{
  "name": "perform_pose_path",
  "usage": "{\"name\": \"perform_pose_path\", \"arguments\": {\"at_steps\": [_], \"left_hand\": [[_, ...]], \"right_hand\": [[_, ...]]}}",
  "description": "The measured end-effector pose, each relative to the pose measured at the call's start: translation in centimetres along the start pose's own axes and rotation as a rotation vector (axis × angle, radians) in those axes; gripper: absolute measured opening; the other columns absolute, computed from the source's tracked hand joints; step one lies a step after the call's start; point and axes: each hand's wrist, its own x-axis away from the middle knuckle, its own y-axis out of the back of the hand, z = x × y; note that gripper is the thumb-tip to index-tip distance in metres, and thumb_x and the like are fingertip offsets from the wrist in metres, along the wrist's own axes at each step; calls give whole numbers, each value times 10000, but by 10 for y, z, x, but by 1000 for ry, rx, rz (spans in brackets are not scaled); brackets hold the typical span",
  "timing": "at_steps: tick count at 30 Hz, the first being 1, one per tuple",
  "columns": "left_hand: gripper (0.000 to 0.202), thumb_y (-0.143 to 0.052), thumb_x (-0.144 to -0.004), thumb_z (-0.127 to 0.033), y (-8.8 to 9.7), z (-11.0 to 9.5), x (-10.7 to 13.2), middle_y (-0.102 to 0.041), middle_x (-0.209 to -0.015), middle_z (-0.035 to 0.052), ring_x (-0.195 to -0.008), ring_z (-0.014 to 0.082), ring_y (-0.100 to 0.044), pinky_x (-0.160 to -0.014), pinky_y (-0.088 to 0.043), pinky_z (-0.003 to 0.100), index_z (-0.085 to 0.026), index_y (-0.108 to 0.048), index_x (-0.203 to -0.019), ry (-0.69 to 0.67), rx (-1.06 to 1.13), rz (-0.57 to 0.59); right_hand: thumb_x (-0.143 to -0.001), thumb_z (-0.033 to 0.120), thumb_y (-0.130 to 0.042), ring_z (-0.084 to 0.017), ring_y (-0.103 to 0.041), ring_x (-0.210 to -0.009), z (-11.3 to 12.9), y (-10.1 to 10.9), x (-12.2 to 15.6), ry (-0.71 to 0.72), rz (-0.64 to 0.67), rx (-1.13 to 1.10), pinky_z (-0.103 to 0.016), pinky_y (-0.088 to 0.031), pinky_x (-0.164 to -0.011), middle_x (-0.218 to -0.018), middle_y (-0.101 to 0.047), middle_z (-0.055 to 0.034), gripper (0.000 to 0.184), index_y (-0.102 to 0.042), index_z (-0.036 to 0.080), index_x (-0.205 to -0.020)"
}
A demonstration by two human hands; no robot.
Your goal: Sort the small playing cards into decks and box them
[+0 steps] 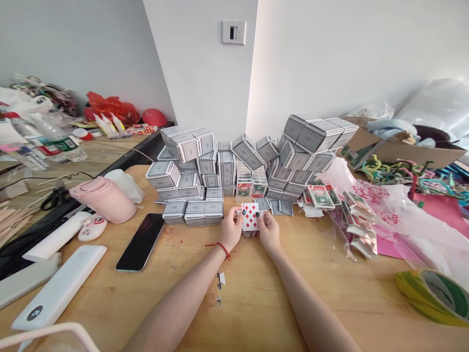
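Between my two hands are playing cards, face side toward me, with red diamonds on the front one. My left hand, a red string bracelet on its wrist, is closed on their left edge. Fingers of my right hand pinch the right edge, thumb on the face. Right behind stand card boxes in red and green, side by side. Grey-backed card stacks are piled on both sides of them. A few loose grey-backed cards lie flat just beyond my right hand.
At left lie a black-screened phone, a white power bank and a pink tumbler. To the right are opened card boxes, thin plastic bags and a yellow-green tape roll. A wall rises behind the stacks.
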Motion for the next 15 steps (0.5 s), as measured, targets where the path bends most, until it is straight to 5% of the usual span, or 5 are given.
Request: {"name": "perform_pose_path", "arguments": {"at_steps": [8,15], "left_hand": [[219,-461,-801,-304,2,2,0,-627,-785,32,-649,126,-573,-595,-441,231,-182,-525,-972,13,11,6],[289,-485,-785,-278,3,3,-2,-625,-937,68,-761,146,-596,-656,-473,250,-177,-503,-1055,26,114,18]], "right_hand": [[-736,524,-490,-96,-390,-370,-1,-2,2,59,-44,37,-207,-293,-351,-454,-447,55,314,-450,219,-675],[-746,491,-487,-96,-387,-379,-1,-4,2,37,46,-39,-213,-316,-362,-505,-446,56,268,-459,229,-797]]}}
